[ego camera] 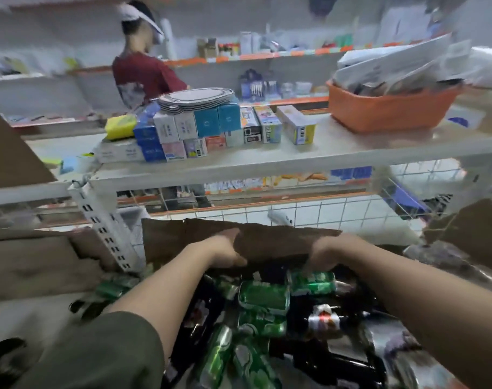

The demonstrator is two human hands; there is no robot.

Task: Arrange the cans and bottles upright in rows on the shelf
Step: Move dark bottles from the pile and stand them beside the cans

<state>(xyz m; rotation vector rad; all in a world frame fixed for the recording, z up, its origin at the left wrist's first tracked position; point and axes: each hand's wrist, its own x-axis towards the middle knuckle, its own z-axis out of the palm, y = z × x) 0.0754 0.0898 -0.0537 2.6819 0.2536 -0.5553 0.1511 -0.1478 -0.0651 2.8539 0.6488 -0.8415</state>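
Cans [264, 297] and bottles [195, 324] are shown lying on their sides in a mixed heap, low in the foreground beneath the shelf [267, 167]; none is seen upright. A cardboard flap [267, 242] is seen at the far side of the heap. The left hand [228, 248] is closed on the flap's edge, with the thumb in front. The right hand [320, 256] is curled at the flap's lower edge, just above a green can. Its fingertips are hidden, so what is held cannot be told.

The cans are judged stiff-walled but easily dented, and smooth enough to slip or roll. Each is best taken round the middle of its body. The bottles, dark and probably glass, are judged heavier and breakable, and are best taken round the body below the neck. The whole view is blurred.
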